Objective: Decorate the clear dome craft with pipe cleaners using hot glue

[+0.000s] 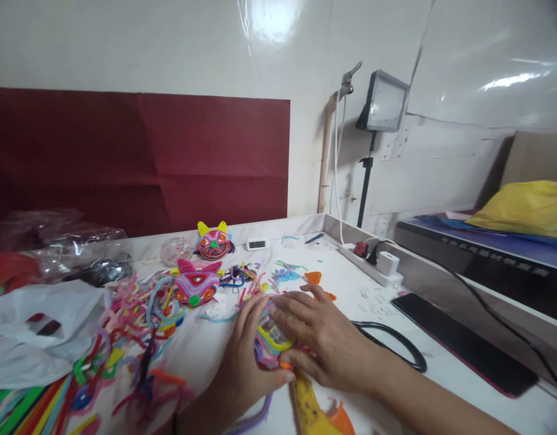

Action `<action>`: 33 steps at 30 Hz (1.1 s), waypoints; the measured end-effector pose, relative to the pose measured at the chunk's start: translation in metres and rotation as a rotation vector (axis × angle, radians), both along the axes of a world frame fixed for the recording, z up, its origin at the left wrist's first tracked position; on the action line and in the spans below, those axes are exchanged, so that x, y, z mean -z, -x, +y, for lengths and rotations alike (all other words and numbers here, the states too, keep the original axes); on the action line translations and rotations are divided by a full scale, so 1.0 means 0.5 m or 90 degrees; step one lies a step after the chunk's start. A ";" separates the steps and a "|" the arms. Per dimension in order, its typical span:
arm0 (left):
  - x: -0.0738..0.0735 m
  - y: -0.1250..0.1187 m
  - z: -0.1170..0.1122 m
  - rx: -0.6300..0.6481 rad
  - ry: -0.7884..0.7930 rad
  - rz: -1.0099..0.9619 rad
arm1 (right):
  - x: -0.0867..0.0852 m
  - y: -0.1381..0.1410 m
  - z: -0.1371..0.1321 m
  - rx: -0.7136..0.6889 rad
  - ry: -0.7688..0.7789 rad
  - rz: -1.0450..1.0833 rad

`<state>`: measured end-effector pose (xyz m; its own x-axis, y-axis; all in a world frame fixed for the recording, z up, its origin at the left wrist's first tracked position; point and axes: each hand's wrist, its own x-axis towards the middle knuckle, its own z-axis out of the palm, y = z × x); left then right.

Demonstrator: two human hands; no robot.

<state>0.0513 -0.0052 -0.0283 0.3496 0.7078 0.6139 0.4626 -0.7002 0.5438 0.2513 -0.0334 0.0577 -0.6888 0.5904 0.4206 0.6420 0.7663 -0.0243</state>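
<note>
Both hands cup a round craft piece (275,338) wrapped in coloured pipe cleaners, with a clear window framed in yellow. My left hand (242,362) curls round its left side, thumb along the near edge. Over its top and right side lies my right hand (321,338), with the thumb close to a small orange bit at the near edge. The fingers hide much of the piece. Just below the hands is a yellow, stained tool handle (310,405), beside an orange scrap (341,418). A purple pipe cleaner (255,418) lies near my left wrist.
Two finished-looking animal-face crafts, one pink-eared (197,284) and one yellow-eared (214,240), stand behind. Loose pipe cleaners (128,308) and a white plastic bag (38,326) cover the left. A phone (464,344), power strip (371,266) and black cable (414,356) lie right.
</note>
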 end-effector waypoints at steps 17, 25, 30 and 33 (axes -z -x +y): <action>-0.015 -0.001 0.007 0.011 -0.033 0.020 | -0.007 -0.018 -0.002 -0.002 0.054 0.039; -0.007 0.009 0.014 0.051 -0.024 0.016 | -0.004 -0.024 -0.001 -0.020 0.042 0.036; -0.010 0.003 0.011 0.032 -0.049 -0.009 | -0.007 -0.020 -0.002 -0.018 0.050 0.027; -0.015 -0.003 0.010 0.020 -0.056 -0.014 | -0.008 -0.020 -0.003 -0.026 0.058 0.040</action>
<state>0.0527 -0.0001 -0.0207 0.3565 0.6396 0.6810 0.4291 -0.7596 0.4887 0.2614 -0.0347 0.0619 -0.6868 0.6004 0.4097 0.6054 0.7845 -0.1348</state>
